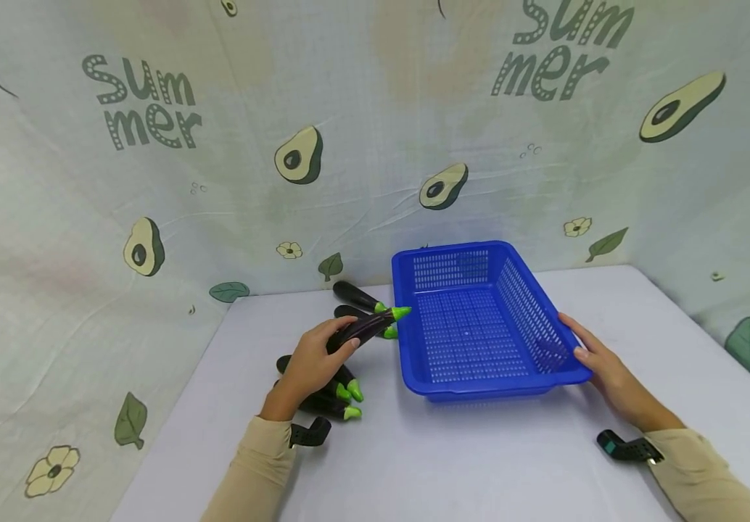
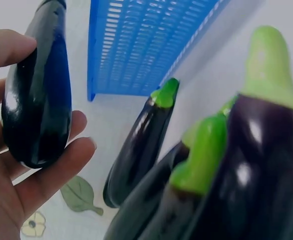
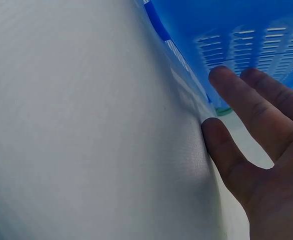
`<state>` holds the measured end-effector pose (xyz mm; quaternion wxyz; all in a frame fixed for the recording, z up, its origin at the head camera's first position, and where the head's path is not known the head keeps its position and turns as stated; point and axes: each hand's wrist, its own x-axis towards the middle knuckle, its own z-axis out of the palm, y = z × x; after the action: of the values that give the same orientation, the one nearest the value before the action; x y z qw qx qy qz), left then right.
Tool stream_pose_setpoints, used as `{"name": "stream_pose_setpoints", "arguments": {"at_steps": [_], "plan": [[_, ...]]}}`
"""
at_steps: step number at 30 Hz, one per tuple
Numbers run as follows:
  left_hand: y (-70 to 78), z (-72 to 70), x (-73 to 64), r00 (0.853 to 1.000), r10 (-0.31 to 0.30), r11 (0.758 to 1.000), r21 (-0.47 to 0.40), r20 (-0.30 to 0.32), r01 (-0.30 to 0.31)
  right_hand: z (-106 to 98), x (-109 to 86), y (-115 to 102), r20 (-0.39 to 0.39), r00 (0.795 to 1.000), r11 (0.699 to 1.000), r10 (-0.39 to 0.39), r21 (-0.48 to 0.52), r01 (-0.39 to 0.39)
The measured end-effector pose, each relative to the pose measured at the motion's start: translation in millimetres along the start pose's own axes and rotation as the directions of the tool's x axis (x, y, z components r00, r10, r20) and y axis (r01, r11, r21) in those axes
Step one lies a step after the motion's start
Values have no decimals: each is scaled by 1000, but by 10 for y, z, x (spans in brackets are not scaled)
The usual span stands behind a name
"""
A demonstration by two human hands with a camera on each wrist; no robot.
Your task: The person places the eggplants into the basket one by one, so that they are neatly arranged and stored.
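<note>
My left hand [image 1: 312, 366] grips a dark eggplant [image 1: 365, 328], thumb on one side and fingers on the other. Its green stem end points at the left rim of the blue basket [image 1: 414, 384]. In the left wrist view, the held eggplant [image 2: 39, 100] shows its rounded end against the fingers. On the right, my other hand [image 1: 610, 377] touches the basket's side at the near right corner. The right wrist view shows fingers [image 3: 256, 110] extended and spread beside the basket wall [image 3: 226, 30]. Inside, the slotted basket floor holds no eggplants.
Two eggplants [image 1: 354, 296] lie behind the held one, close to the basket's left wall. Several more [image 1: 326, 406] are grouped under and beside the left wrist. Behind the white table [image 1: 453, 464] hangs a printed cloth [image 1: 362, 109].
</note>
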<state>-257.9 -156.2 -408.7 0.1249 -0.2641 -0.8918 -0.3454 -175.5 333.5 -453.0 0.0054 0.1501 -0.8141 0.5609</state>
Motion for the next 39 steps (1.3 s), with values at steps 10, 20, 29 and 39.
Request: {"name": "stream_pose_setpoints", "arguments": {"at_steps": [10, 20, 29, 39], "plan": [[94, 42, 145, 999, 26, 997, 74, -44, -22, 42, 39, -4, 9, 1000, 1000, 10, 20, -10], [221, 59, 389, 1000, -21, 994, 109, 18, 19, 57, 36, 7, 5, 1000, 999, 17, 30, -17], [369, 96, 596, 999, -5, 1000, 13, 48, 4, 56, 21, 45, 10, 999, 997, -33, 75, 32], [500, 121, 795, 994, 7, 999, -37, 111, -3, 28, -6, 47, 2, 999, 996, -47, 76, 47]]}}
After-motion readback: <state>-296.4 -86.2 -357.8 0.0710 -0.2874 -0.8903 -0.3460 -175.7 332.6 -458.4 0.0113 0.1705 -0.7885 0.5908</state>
